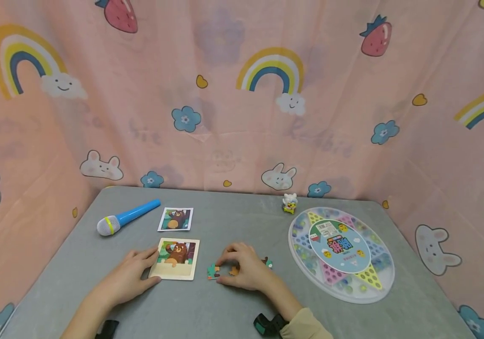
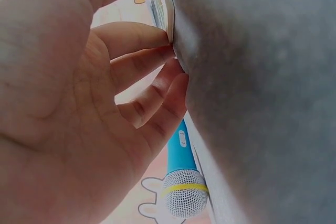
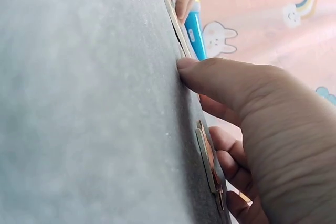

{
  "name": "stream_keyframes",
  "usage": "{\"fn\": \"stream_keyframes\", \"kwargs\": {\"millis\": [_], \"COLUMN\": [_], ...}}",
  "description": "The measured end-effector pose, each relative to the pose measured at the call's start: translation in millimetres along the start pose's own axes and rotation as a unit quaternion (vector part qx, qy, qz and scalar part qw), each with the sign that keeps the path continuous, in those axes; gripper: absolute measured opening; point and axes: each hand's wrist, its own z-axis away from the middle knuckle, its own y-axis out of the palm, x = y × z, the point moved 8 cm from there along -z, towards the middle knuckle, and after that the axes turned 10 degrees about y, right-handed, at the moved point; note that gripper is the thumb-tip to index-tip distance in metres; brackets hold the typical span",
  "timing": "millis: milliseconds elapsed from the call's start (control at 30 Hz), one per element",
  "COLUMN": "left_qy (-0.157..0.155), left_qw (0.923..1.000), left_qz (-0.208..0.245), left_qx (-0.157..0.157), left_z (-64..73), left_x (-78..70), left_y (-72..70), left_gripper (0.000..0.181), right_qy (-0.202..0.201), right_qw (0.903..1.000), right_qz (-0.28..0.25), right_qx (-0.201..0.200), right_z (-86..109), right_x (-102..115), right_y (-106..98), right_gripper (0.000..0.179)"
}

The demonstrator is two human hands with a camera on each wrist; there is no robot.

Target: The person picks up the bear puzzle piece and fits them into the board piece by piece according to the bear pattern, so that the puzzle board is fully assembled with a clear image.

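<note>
A square wooden puzzle board (image 1: 173, 271) lies on the table, its upper part filled with a brown bear picture and its lower part bare wood. My left hand (image 1: 129, 275) holds the board at its left side, thumb at the lower left corner and fingers along the edge. To the right, my right hand (image 1: 244, 267) curls low over loose puzzle pieces, thumb and index finger around a green-and-orange puzzle piece (image 1: 213, 271). More pieces (image 3: 207, 158) lie beneath its other fingers, partly hidden by the hand. Behind the board is a bear picture card (image 1: 176, 219).
A blue toy microphone (image 1: 133, 215) lies at the back left. At the right sits a round Chinese checkers set (image 1: 339, 254) with marbles under its clear cover. A small white-and-yellow figurine (image 1: 290, 203) stands near the back edge, before a pink printed curtain (image 1: 242, 141).
</note>
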Motion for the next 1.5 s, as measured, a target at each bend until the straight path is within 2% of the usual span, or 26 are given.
{"fn": "stream_keyframes", "kwargs": {"millis": [600, 767, 933, 1300, 1500], "left_qy": [0.005, -0.002, -0.010, -0.009, -0.007], "left_qw": [1.0000, 1.0000, 0.9999, 1.0000, 1.0000], "left_qz": [-0.003, 0.000, 0.002, 0.003, 0.000], "left_qx": [-0.004, 0.000, 0.004, 0.000, 0.002], "left_z": [-0.3, -0.4, 0.0, 0.0, -0.2], "left_x": [-1.5, -0.6, 0.4, 0.6, -0.9], "left_y": [-1.6, -0.9, 0.5, -0.3, -2.0], "left_gripper": [0.070, 0.071, 0.072, 0.071, 0.071], "right_qy": [0.003, -0.007, -0.013, -0.006, -0.015], "right_qw": [0.9998, 0.9998, 0.9996, 0.9993, 0.9986], "right_qz": [-0.017, -0.018, -0.018, -0.021, -0.022], "right_qx": [-0.006, -0.009, -0.014, -0.029, -0.045], "right_z": [-5.6, -8.2, -11.6, -17.1, -21.2], "right_x": [2.6, 6.6, 7.6, 10.7, 15.0], "right_y": [-7.3, -12.2, -20.4, -44.3, -55.3], "right_gripper": [0.019, 0.020, 0.020, 0.022, 0.021]}}
